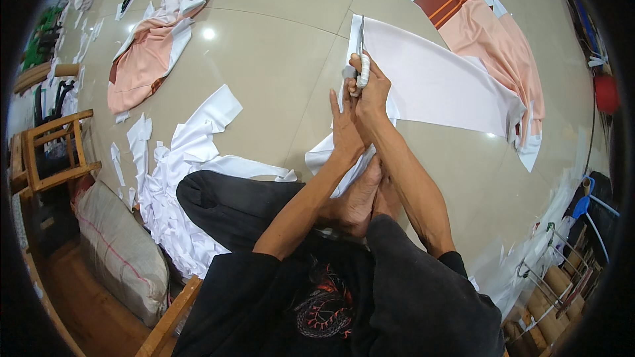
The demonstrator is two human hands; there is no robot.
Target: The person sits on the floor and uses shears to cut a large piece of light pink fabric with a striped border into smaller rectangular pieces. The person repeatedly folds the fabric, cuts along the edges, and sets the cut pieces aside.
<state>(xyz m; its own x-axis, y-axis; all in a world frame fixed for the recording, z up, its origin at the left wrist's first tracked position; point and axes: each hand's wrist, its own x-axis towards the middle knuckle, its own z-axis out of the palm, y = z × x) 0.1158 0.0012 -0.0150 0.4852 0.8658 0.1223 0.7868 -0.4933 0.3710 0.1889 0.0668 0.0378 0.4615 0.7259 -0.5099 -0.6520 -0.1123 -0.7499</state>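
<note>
My right hand (374, 91) is closed around the handles of a pair of scissors (363, 71), whose grips are wrapped in white. The blades point away from me along the left edge of a white fabric piece (433, 69) spread on the floor. Whether the blades are apart is hard to make out. Close beside it, my left hand (346, 129) rests on the fabric with fingers stretched out, near the scissors. Part of the fabric hangs down by my bare feet (362, 198). At its right end the white piece continues into peach fabric (499, 43) with a brown, orange-striped band.
White fabric scraps (175, 205) are heaped at my left. More peach fabric (142, 69) lies at the far left. A wooden stool (56, 152) and a stuffed sack (119, 248) stand beyond the scraps. Cardboard rolls (549, 311) lie at the lower right.
</note>
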